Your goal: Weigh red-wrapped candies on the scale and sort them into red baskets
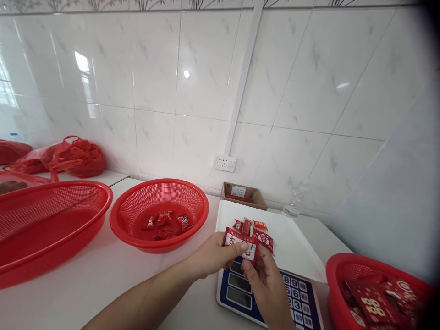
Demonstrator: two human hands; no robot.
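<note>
Both hands hold a small red-and-white packet (232,239) with large characters, above the front of a digital weighing scale (237,298). My left hand (212,256) pinches its left side, the thumb lying across its face. At the lower right edge, the fingers of my right hand (265,280) are closed on it. Just behind, on the scale's white pan (292,243), lie several small red wrapped pieces (246,226) and a flat red packet (264,239) with a white round print. The packet and hands partly cover the display and keypad.
A red plastic basket (118,220) left of the scale holds several wrapped pieces; a larger red basket (103,192) stands further left. Another red basket (332,275) with red packets is at right. A cardboard box (259,199) and clear bottle (293,204) stand by the wall.
</note>
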